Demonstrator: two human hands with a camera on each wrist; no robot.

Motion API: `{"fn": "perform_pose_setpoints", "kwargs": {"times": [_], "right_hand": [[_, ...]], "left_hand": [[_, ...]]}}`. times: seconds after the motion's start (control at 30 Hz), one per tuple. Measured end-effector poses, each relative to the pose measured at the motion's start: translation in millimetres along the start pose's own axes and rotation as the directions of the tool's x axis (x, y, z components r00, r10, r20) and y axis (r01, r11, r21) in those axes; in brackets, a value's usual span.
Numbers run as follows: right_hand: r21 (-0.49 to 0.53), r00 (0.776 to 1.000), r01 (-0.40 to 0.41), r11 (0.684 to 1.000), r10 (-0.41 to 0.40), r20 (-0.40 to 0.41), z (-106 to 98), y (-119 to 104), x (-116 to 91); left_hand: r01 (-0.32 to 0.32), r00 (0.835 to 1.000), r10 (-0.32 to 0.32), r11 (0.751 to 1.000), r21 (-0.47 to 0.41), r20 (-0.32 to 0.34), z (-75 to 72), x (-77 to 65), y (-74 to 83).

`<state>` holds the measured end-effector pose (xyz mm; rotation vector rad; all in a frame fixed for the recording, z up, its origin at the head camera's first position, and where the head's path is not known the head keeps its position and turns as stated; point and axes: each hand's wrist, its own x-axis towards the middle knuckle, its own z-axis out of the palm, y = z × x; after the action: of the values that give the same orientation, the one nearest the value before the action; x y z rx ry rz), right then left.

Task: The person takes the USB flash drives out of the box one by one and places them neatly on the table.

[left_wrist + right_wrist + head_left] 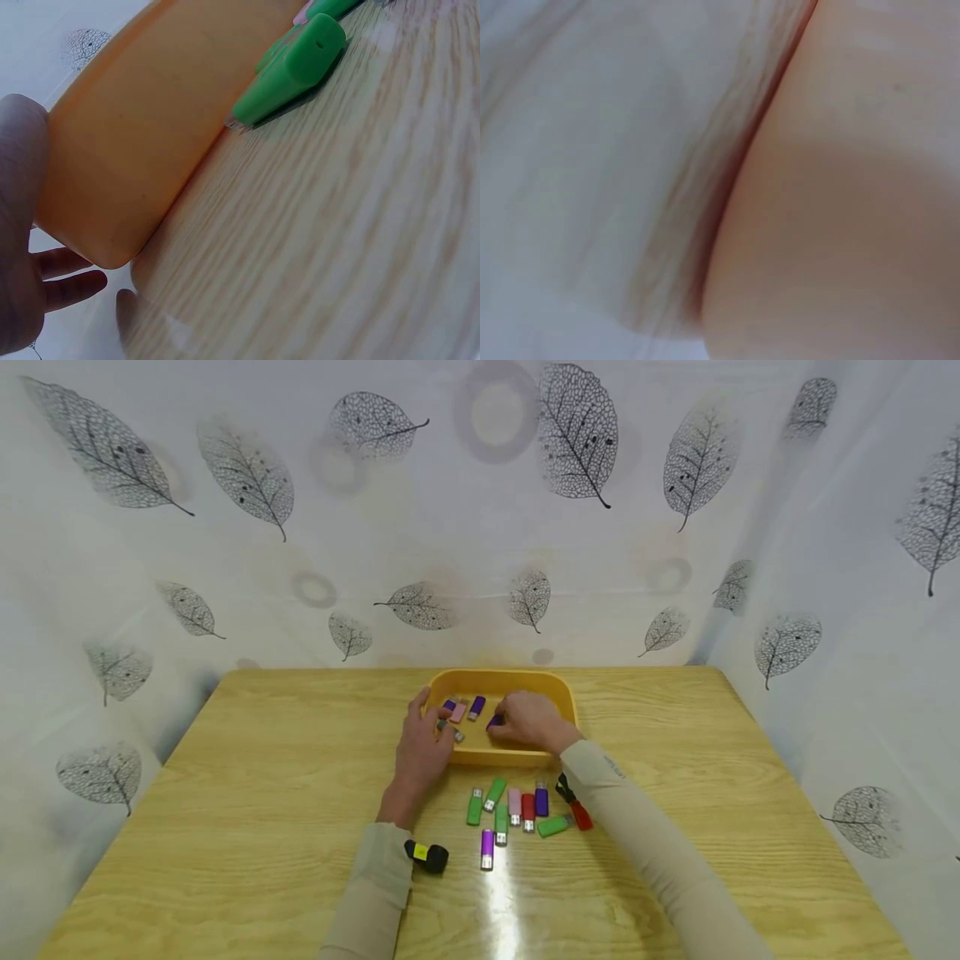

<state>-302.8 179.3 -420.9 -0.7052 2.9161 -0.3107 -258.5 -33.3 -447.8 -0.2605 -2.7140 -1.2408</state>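
A shallow yellow plastic tray [510, 758] stands on the table. My left hand [422, 752] holds its left side, thumb over the rim and fingers along the outside; the left wrist view shows the hand [22, 225] against the tray's outer wall [142, 127]. Inside the tray, my right hand [528, 718] pinches a purple USB stick [495, 721] between thumb and fingers. Close to my left thumb lie a pink USB stick [458, 712], a purple USB stick [477, 707] and a grey one [456, 734]. The right wrist view shows only blurred close surfaces, no fingers.
In front of the tray lie several USB sticks, among them a green one [475, 807], a pink one [514, 807], a red one [528, 812] and a purple one [487, 849]. A red stick with a black strap [581, 815] lies by my right forearm. Leaf-patterned curtain [480, 527] hangs behind.
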Motion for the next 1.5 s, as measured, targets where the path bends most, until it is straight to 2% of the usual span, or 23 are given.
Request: {"fn": "perform_pose_setpoints", "kwargs": {"times": [0.27, 0.83, 1.17, 1.5], "right_hand": [[-0.014, 1.0, -0.002, 1.0, 0.003, 0.019, 0.9, 0.9, 0.7], [0.086, 1.0, -0.022, 0.996, 0.023, -0.008, 0.5, 3.7, 1.7], [0.125, 0.998, -0.057, 0.991, 0.056, 0.007, -1.6, 1.5, 1.4], [0.139, 0.998, -0.068, 0.988, 0.067, 0.014, 3.0, 4.7, 2.7]], "left_hand": [[0.006, 1.0, -0.006, 1.0, 0.01, 0.007, 2.1, 1.9, -2.3], [-0.015, 1.0, 0.015, 1.0, 0.003, 0.001, -1.7, 3.4, -0.2], [-0.03, 1.0, 0.03, 0.999, 0.013, -0.003, -2.6, 3.7, -0.8], [-0.012, 1.0, 0.012, 1.0, -0.004, 0.004, -1.3, 2.3, -0.9]]}}
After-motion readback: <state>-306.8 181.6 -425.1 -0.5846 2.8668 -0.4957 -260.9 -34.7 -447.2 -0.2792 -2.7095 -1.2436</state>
